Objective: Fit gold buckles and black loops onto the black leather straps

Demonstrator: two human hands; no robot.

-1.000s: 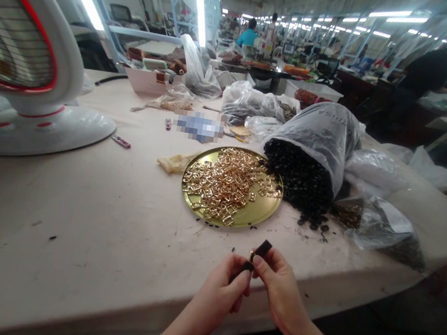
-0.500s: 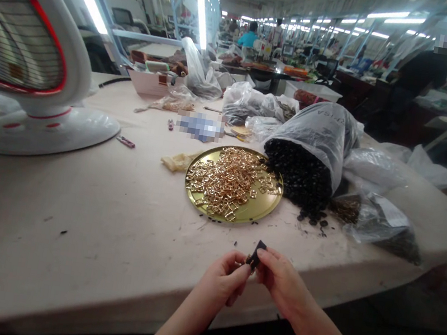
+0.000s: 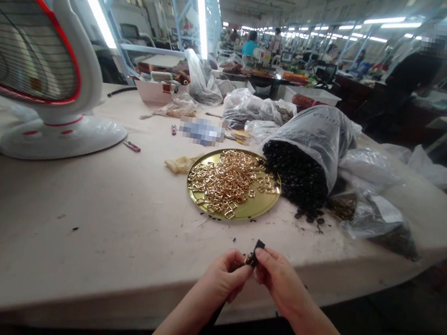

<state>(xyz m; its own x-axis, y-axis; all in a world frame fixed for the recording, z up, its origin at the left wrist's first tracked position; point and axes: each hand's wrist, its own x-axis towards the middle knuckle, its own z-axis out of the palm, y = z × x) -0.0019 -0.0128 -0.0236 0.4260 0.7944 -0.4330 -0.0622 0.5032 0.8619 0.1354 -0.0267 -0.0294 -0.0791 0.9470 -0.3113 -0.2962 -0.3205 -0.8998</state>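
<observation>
Lower centre: my left hand and right hand both pinch small black strap piece with gold metal buckle, near round gold tray. Fitting buckle on, I judge; next needs firm pinch.

black strap pulled shorter above right hand, left hand closer

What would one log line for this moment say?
left hand: pinches black strip | right hand: pinches same strip | ahead: gold tray of buckles, bag of black pieces
</observation>
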